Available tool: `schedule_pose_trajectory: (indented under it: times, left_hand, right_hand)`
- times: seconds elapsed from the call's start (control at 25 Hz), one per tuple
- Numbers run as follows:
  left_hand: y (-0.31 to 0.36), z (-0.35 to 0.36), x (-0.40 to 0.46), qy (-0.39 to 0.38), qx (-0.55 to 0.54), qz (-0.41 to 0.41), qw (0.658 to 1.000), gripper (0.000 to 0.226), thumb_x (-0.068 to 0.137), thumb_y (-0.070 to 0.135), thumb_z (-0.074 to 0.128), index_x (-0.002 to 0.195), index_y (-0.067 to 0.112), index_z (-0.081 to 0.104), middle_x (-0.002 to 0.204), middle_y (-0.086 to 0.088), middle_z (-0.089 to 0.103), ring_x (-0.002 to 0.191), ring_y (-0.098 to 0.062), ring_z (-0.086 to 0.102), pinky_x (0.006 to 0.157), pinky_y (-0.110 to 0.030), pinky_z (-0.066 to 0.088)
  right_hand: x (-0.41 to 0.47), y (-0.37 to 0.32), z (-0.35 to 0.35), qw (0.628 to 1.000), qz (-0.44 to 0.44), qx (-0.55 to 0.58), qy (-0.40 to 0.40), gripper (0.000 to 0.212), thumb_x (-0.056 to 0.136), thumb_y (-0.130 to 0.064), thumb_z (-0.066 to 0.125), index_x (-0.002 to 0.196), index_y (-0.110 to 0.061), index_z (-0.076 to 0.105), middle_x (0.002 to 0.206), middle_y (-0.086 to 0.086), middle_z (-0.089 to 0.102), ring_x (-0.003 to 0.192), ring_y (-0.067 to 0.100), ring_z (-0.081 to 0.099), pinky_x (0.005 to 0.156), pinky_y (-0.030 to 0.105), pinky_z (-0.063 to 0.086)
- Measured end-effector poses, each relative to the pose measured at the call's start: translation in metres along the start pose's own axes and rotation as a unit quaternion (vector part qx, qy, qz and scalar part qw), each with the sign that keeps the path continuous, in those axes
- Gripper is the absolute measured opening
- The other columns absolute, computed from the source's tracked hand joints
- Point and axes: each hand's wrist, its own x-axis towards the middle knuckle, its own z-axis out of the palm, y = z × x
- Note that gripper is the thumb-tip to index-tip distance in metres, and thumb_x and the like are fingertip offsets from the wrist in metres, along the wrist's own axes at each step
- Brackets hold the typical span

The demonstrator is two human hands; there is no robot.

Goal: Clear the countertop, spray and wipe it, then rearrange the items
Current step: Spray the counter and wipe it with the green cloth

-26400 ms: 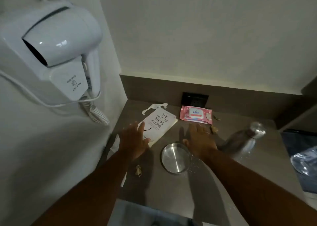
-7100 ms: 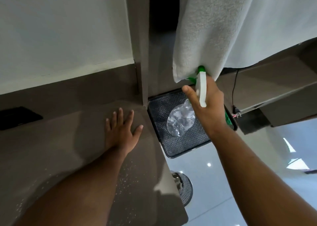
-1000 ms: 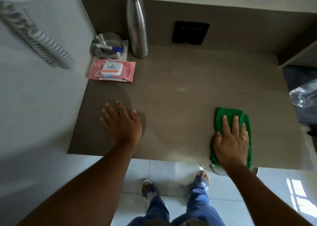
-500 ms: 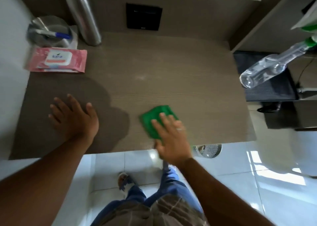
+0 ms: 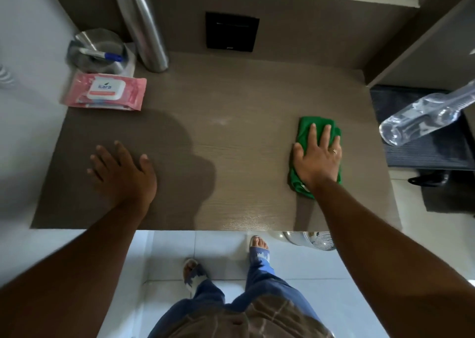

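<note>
Legible writing: the word "kara" on the white flip lid of a pink wipes pack [image 5: 104, 92], lying flat at the counter's far left; no other lettering can be read. Counter [image 5: 231, 101]: brown wood-grain top, set against a white wall on the left and a dark backsplash bearing a black socket plate [image 5: 232, 32]. Green cloth [image 5: 303, 132]: folded, flat on the counter's right part near the front edge, directly under the right hand [image 5: 317, 157]; its far edge shows beyond the fingertips and its near corner shows beside the wrist. Right hand: palm down, fingers straight and slightly spread, pressing the cloth flat rather than gripping it, a ring on one finger; the forearm runs in from the lower right. Left hand [image 5: 120, 169]: palm down, fingers relaxed and spread, resting bare on the counter's left part, holding nothing, well apart from the cloth. Steel bottle [image 5: 144, 26]: upright at the back left, just beside a steel bowl [image 5: 96, 51] in the corner. Pen [image 5: 101, 53], white with a blue cap, lying across the bowl. Clear spray bottle [image 5: 421, 118]: tilted on its side over a dark mat [image 5: 424, 155] beyond the counter's right end. Below the front edge: white floor tiles, blue trousers and two sandalled feet.
</note>
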Motion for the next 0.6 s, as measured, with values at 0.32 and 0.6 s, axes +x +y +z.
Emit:
schedule_pose_trajectory:
  times: [0.32,0.6]
  left_hand:
    - [-0.007,-0.021,0.004,-0.053,-0.016,0.02,0.998,0.067,0.099,0.047,0.034,0.15,0.005,0.027,0.156,-0.027,0.025,0.144,-0.044,0.021,0.117,-0.058,0.018]
    - [-0.077,-0.025,0.019,0.0,0.026,-0.01,1.0,0.075,0.09,0.051,0.029,0.145,0.001,0.037,0.148,-0.036,0.032,0.134,-0.052,0.031,0.111,-0.06,0.022]
  right_hand:
    - [-0.064,0.002,0.018,0.925,-0.375,-0.051,-0.031,0.061,0.095,-0.046,0.033,0.153,-0.033,0.016,0.16,0.01,0.019,0.142,0.037,0.027,0.113,0.051,0.026]
    - [0.115,-0.009,-0.011,0.998,-0.039,0.05,0.019,0.07,0.095,-0.042,0.045,0.154,-0.021,0.015,0.16,0.024,0.006,0.143,0.048,0.016,0.116,0.05,0.018]
